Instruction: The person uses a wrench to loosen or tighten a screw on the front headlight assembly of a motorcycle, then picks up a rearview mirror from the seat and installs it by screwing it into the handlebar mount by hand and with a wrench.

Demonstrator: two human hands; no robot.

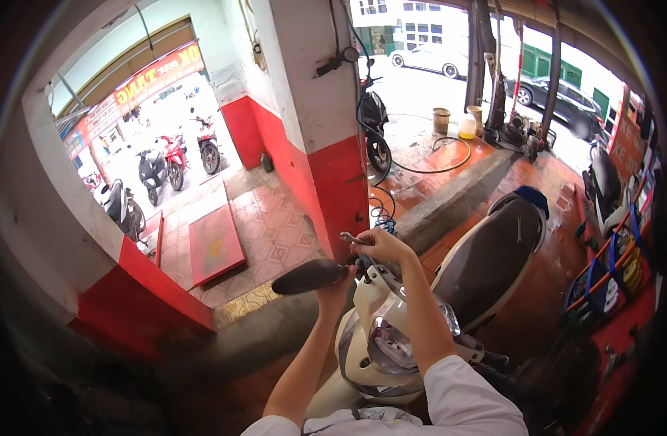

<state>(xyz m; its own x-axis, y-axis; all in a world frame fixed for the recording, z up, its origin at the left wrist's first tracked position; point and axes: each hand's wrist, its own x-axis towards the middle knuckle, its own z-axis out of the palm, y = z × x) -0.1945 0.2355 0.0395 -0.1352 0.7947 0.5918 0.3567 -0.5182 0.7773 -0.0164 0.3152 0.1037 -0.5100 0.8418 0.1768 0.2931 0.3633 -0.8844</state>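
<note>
A cream scooter (346,349) stands close in front of me, its handlebar end under my hands. My left hand (336,285) is closed around the inner end of a dark rear-view mirror (308,277), which points out to the left. Just above it, my right hand (383,245) grips a metal wrench (352,238) near the mirror's stem; the fingers partly hide the tool, and I cannot tell whether it touches a nut. The headlight (391,341) lies below my right forearm. Behind the handlebar stretches the long dark seat (486,254).
A red and white pillar (337,192) rises just past the mirror. A blue cloth item (533,196) lies at the seat's far end. Blue coiled hose (383,218) hangs beside the pillar. A concrete kerb (449,200) crosses the tiled floor. A tool rack (609,269) stands right.
</note>
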